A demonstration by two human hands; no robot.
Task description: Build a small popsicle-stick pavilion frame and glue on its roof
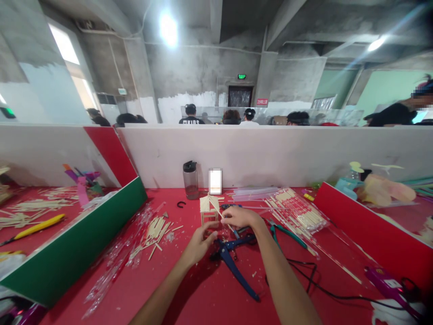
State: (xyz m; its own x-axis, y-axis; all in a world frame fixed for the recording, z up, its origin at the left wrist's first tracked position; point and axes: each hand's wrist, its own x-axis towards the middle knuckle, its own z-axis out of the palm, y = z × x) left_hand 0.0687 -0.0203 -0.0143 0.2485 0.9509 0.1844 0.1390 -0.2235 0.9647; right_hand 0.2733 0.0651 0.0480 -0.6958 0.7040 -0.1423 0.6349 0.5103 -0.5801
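1. Both hands are up close to the little stick house [204,205], which stands upright on the red bench [125,295]. Left hand [203,243] is just below it, right hand [241,216] just to its right.
2. Right hand looks like it's pinching a thin pale stick [222,217] that slants by the roof. Left hand has its fingers loosely curled, thumb apart from the index; can't tell if it's actually touching the house.
3. House itself: pale wood, pitched roof of sticks laid side by side, open frame with crossbars underneath. Fingers hide some of the lower part.
4. Biggest clutter is a blue hand cutter [233,266] lying between the forearms, right under the hands. Green-handled pliers [291,235] sit past the right wrist.
5. Loose sticks [156,231] are piled off to the left next to crinkly clear plastic; wrapped stick bundles [294,207] lie to the right.
6. Behind the house: a dark-lidded bottle [191,183] and a blurred-out white rectangle. Black cable [333,295] snakes across the right side.
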